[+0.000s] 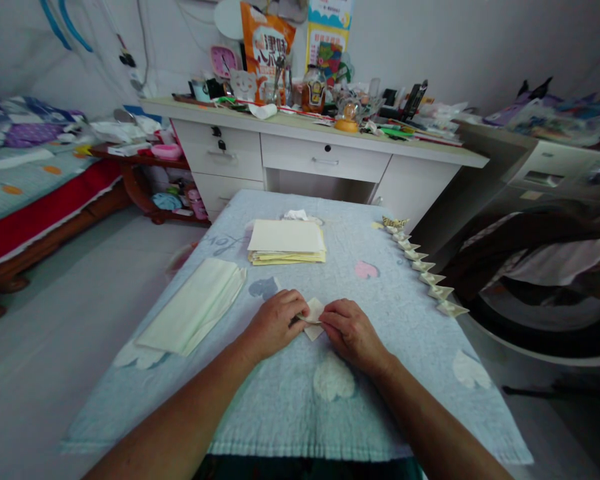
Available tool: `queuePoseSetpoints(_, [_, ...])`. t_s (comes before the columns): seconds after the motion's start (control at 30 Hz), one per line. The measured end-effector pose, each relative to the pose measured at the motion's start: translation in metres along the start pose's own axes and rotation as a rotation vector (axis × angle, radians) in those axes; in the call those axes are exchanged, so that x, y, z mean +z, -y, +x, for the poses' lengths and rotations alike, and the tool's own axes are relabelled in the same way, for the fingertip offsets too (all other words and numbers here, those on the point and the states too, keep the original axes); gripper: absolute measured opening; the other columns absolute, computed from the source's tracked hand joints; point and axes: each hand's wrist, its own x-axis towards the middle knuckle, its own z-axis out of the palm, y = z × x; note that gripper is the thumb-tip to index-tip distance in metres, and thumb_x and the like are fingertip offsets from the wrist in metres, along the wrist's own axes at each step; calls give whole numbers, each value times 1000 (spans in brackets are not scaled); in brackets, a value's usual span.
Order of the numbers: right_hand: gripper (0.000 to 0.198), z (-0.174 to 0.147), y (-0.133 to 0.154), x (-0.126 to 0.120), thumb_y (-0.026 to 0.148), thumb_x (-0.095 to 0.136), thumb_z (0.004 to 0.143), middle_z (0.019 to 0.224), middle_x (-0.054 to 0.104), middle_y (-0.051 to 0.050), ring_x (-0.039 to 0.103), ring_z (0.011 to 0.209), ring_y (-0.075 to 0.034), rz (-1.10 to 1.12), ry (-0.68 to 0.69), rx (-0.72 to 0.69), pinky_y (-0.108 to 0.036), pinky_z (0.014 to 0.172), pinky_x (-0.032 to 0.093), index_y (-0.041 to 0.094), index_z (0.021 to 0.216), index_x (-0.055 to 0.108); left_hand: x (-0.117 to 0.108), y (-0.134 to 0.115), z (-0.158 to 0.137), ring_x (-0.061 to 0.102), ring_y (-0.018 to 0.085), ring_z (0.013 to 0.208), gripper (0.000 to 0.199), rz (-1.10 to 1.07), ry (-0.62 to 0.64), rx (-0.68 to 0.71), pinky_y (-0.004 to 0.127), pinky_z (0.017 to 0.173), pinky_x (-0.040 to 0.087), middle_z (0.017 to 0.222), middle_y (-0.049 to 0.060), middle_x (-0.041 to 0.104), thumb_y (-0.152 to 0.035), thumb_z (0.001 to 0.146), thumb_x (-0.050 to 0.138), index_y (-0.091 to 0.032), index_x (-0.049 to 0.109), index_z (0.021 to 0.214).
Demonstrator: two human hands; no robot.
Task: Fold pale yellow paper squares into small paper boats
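A small folded piece of cream paper (314,311) is held between both hands, just above the cloth near the table's middle. My left hand (279,321) pinches its left side, and my right hand (351,333) pinches its right side, fingers closed. Beyond the hands lies a stack of cream and yellow paper sheets (286,237). Farther left rests a longer pile of pale folded paper (193,308). Along the table's right edge runs a row of several small folded paper boats (431,277), the farthest one patterned.
A light blue cloth (260,413) covers the table. Crumpled white tissue (296,215) sits behind the stack. A white desk (325,160) with a jar (314,90) and clutter stands beyond. To the right is a washing machine (555,167), to the left a bed (25,180).
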Motion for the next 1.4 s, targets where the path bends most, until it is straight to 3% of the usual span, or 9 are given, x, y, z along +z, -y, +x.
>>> queuePoseSetpoints(0.1, [11, 0, -3, 3, 15, 55, 85, 92, 61, -7, 51, 89, -20, -26, 11, 59, -34, 82, 40, 18, 89, 65, 2, 4, 1, 54, 18, 84, 7, 49, 38, 11, 28, 75, 41, 82, 2, 59, -13, 81, 57, -19, 60, 78])
queuePoseSetpoints(0.23, [19, 0, -6, 7, 7, 58, 77, 92, 59, -6, 49, 90, -20, -38, 31, 97, -33, 82, 38, 17, 92, 64, 3, 5, 0, 54, 17, 80, 9, 79, 53, 21, 28, 72, 40, 78, 1, 58, -11, 79, 57, -19, 59, 75])
queuePoseSetpoints(0.33, [18, 0, -8, 7, 7, 57, 79, 90, 59, -6, 49, 89, -20, -42, 46, 89, -33, 81, 37, 18, 90, 65, 2, 2, 0, 55, 17, 81, 10, 78, 44, 25, 28, 72, 41, 81, 2, 59, -10, 78, 57, -19, 60, 81])
queuePoseSetpoints(0.47, [17, 1, -9, 6, 8, 55, 82, 87, 60, -5, 49, 87, -19, -60, 59, 75, -32, 79, 35, 19, 89, 66, 1, -2, -1, 54, 20, 95, 28, 92, -15, 71, 31, 82, 43, 99, 4, 62, -11, 78, 60, -19, 59, 105])
queuePoseSetpoints(0.6, [15, 2, -7, 5, 9, 55, 83, 86, 59, -5, 49, 86, -19, -69, 77, 83, -32, 80, 35, 18, 87, 67, 4, 1, -2, 55, 19, 88, 14, 132, 44, 153, 30, 78, 43, 90, 3, 64, -14, 85, 56, -20, 65, 94])
queuePoseSetpoints(0.77, [17, 3, -1, 6, 14, 58, 84, 92, 59, -6, 48, 89, -20, -79, 69, 95, -33, 81, 35, 18, 98, 67, 8, 4, -2, 58, 18, 84, 15, 122, 5, 181, 30, 77, 44, 85, 3, 67, -19, 92, 51, -18, 65, 89])
queuePoseSetpoints(0.93, [14, 6, 1, 11, 21, 56, 90, 89, 60, -5, 47, 88, -19, -78, 73, 76, -32, 80, 34, 21, 95, 70, 7, 1, -1, 57, 17, 82, 18, 139, 3, 140, 30, 74, 44, 82, 4, 65, -23, 93, 50, -18, 65, 85])
queuePoseSetpoints(1.27, [13, 8, -1, 15, 19, 61, 87, 90, 61, -4, 48, 87, -19, 2, 52, 127, -32, 79, 34, 21, 97, 68, 9, 4, 0, 56, 18, 82, 17, 141, 28, 51, 29, 74, 43, 80, 4, 62, -22, 91, 53, -19, 68, 85])
queuePoseSetpoints(1.4, [8, 11, 0, 16, 18, 61, 87, 87, 60, -3, 47, 86, -18, 13, 52, 144, -32, 79, 33, 21, 89, 68, 8, 3, 0, 56, 17, 80, 18, 117, 22, 37, 29, 73, 43, 78, 3, 61, -24, 91, 52, -19, 67, 84])
